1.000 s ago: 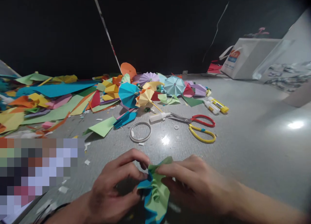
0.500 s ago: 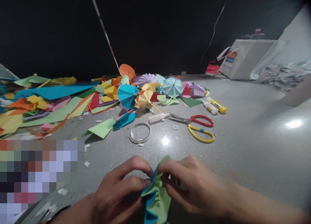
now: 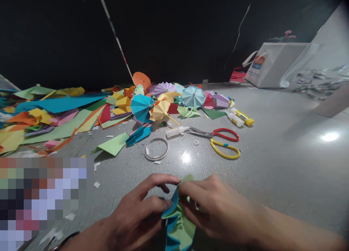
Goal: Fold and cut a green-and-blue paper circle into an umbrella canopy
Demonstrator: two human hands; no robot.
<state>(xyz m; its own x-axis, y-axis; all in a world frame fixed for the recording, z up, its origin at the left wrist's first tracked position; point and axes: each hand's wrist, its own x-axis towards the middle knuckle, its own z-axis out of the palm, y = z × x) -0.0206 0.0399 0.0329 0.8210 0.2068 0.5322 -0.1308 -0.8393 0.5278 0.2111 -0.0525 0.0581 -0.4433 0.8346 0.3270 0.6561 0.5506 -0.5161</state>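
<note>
Pleated paper (image 3: 178, 225), light green on one face and blue along the other, stands between my hands at the bottom of the view. My left hand (image 3: 139, 207) grips its blue edge, thumb pressed on the side and index finger stretched over the top end. On the green side my right hand (image 3: 212, 203) pinches the upper part; its fingertips are partly hidden by the folds. Farther off on the table lie scissors (image 3: 226, 134) with one red and one yellow handle, a white glue bottle (image 3: 174, 131) and a grey ring (image 3: 156, 149).
Small paper umbrellas (image 3: 193, 97) and coloured paper scraps (image 3: 62, 116) heap along the back and left. Glue tubes (image 3: 243, 117) lie right of the heap. A white bag (image 3: 268, 65) stands at the back right. A dark wall (image 3: 177, 33) rises behind the table.
My left index finger has moved from the paper's side up and over its top end. The paper has shifted slightly right. My right hand keeps its pinch.
</note>
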